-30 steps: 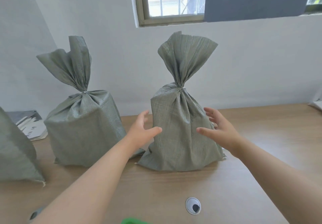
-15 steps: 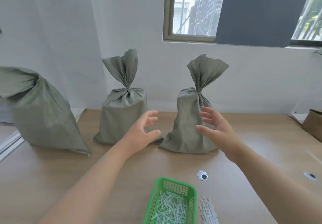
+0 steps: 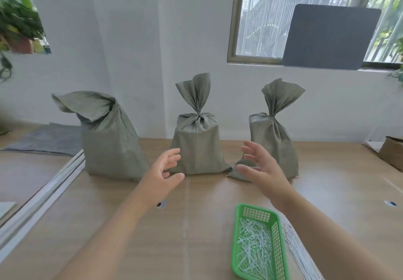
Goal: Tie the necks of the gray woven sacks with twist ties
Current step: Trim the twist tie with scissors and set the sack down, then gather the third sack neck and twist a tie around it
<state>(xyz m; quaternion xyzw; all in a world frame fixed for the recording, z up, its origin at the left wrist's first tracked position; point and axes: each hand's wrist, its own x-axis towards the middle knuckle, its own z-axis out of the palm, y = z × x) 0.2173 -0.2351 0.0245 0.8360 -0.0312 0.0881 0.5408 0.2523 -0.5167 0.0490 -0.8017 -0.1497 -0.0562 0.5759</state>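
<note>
Nearest, at the lower right of the wooden tabletop (image 3: 196, 236): a green mesh basket (image 3: 277, 255) holding loose white twist ties (image 3: 254, 247), with a straight bundle of more ties (image 3: 298, 255) lying just beside its right wall. Farther in, two round grommet holes, one (image 3: 161, 204) by the left wrist and one (image 3: 390, 203) near the right edge. Above the tabletop, both bare hands raised and empty: left hand (image 3: 162, 173) with fingers (image 3: 172, 153) spread apart, right hand (image 3: 265, 170) likewise with fingers (image 3: 248, 150) splayed, palms facing each other, touching nothing. Beyond them, three gray woven sacks standing upright in a row: middle sack (image 3: 197, 146) with neck cinched tight and top flared, right sack (image 3: 277, 140) cinched the same way and partly hidden behind the right hand, left sack (image 3: 109, 140) with neck only gathered and flopping leftward, no tie discernible. At the far right edge, a brown object (image 3: 391, 153), cut off. Behind, a white wall, a window (image 3: 261, 18) and a dark gray panel (image 3: 329, 37) leaning against it.
</note>
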